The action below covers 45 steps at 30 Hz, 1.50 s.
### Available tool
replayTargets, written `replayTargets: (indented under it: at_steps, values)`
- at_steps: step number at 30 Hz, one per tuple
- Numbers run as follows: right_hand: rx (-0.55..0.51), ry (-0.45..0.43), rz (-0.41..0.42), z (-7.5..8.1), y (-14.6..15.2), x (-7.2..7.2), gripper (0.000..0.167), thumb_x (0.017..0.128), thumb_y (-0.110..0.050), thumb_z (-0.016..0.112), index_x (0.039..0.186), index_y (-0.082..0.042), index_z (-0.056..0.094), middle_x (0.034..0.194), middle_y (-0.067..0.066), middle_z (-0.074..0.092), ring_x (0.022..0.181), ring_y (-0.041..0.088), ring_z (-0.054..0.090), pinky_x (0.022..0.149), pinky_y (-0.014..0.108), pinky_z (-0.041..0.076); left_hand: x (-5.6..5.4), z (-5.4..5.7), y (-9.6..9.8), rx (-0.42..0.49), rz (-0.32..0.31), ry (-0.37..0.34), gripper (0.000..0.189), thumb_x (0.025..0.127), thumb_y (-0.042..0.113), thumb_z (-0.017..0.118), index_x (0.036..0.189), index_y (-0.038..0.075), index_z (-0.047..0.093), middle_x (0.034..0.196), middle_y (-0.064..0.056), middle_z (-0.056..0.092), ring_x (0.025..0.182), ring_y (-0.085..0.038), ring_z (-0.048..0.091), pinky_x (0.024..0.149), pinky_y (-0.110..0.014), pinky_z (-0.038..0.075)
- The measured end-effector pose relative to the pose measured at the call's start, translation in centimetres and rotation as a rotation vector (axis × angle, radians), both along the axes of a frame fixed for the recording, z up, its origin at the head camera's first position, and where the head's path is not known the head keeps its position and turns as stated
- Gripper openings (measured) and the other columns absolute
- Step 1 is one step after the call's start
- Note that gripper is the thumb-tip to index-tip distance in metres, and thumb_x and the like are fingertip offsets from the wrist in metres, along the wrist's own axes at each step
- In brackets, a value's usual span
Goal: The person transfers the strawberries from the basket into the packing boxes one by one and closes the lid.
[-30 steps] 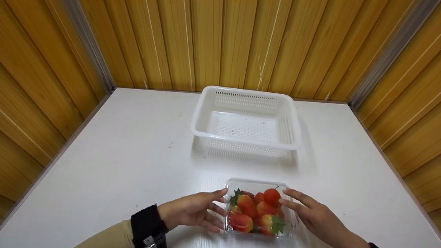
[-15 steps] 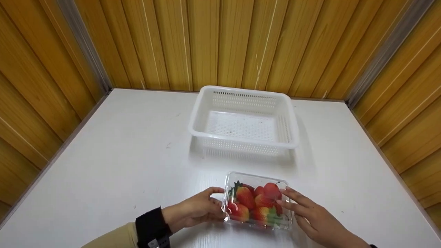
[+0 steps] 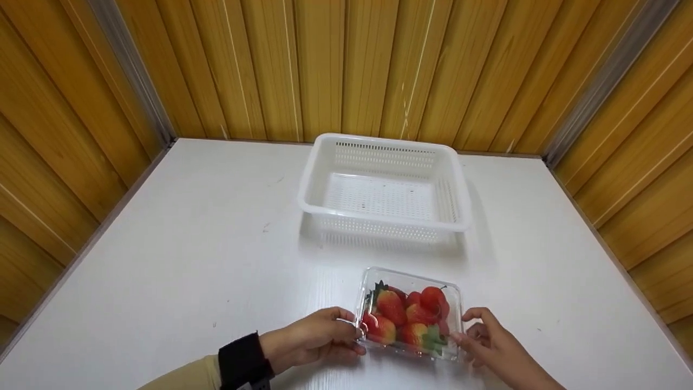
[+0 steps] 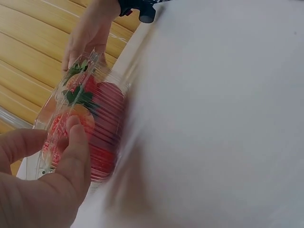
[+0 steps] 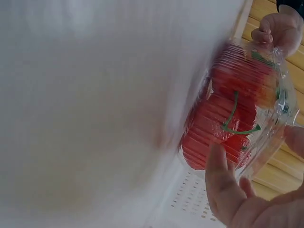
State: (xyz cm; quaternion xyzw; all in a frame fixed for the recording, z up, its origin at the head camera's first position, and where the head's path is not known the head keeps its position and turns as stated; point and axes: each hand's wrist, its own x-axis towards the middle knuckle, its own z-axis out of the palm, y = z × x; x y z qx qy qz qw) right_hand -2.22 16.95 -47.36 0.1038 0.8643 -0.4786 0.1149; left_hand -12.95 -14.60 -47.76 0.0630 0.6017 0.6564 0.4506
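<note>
A clear plastic clamshell box (image 3: 412, 276) with its lid down is near the front of the table in the head view. Inside lie several strawberries (image 3: 391, 307) with green leaves and red cherries (image 3: 432, 298) with green stems. My left hand (image 3: 314, 338) pinches the left edge of the box, thumb and fingers on either side in the left wrist view. At the right edge my right hand (image 3: 495, 344) holds the box between thumb and fingers. The right wrist view shows a fingertip against the ribbed side, beside a cherry stem (image 5: 232, 114). Whether the box touches the table cannot be told.
Behind the box a white perforated plastic basket (image 3: 381, 216) stands on the white table (image 3: 233, 195). Wood-patterned panels (image 3: 325, 65) wall the table at the back and both sides, with metal posts in the corners.
The right hand has shifted from the lid's upper right to the box's right edge, its fingers now more curled. The box has moved slightly away from me and turned a little.
</note>
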Motion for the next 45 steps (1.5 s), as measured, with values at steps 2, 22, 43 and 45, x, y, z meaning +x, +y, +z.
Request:
replayTargets:
  at_steps: [2,22,43,45]
  values:
    - [-0.083,-0.052,0.02,0.0,0.4,-0.2,0.049,0.103,-0.035,0.062,0.12,0.0,0.032,0.082,0.004,0.064,0.074,0.018,0.063,0.065,0.026,0.06,0.0,0.0,0.1,0.001,-0.006,-0.002,0.016,0.095,0.003,0.058,0.108,0.007,0.05,0.086,-0.003,0.067,0.075,-0.009,0.072,0.077,-0.021,0.064]
    - [-0.707,-0.34,0.174,-1.1,2.8,0.8,0.014,0.108,-0.022,0.051,0.104,-0.012,0.061,0.093,-0.004,0.077,0.083,0.004,0.073,0.08,0.017,0.062,0.1,-0.3,0.4,-0.027,0.006,-0.032,0.013,0.099,0.009,0.063,0.088,0.013,0.059,0.093,-0.007,0.08,0.078,-0.01,0.076,0.075,-0.021,0.065]
    - [-0.791,-0.424,0.292,-2.0,3.1,0.3,0.032,0.108,-0.024,0.043,0.107,-0.012,0.073,0.097,-0.008,0.079,0.086,-0.001,0.073,0.08,0.013,0.06,0.0,-0.2,0.2,-0.1,-0.117,0.11,0.014,0.096,0.011,0.069,0.085,0.004,0.073,0.097,-0.019,0.079,0.07,-0.008,0.075,0.06,-0.016,0.06]
    - [-0.796,-0.422,0.282,-2.1,3.3,0.5,0.031,0.108,-0.025,0.045,0.108,-0.011,0.073,0.097,-0.007,0.079,0.086,-0.001,0.073,0.081,0.014,0.061,0.1,-0.2,0.4,-0.104,-0.12,0.118,0.014,0.096,0.011,0.069,0.086,0.003,0.073,0.097,-0.02,0.079,0.073,-0.009,0.076,0.061,-0.017,0.061]
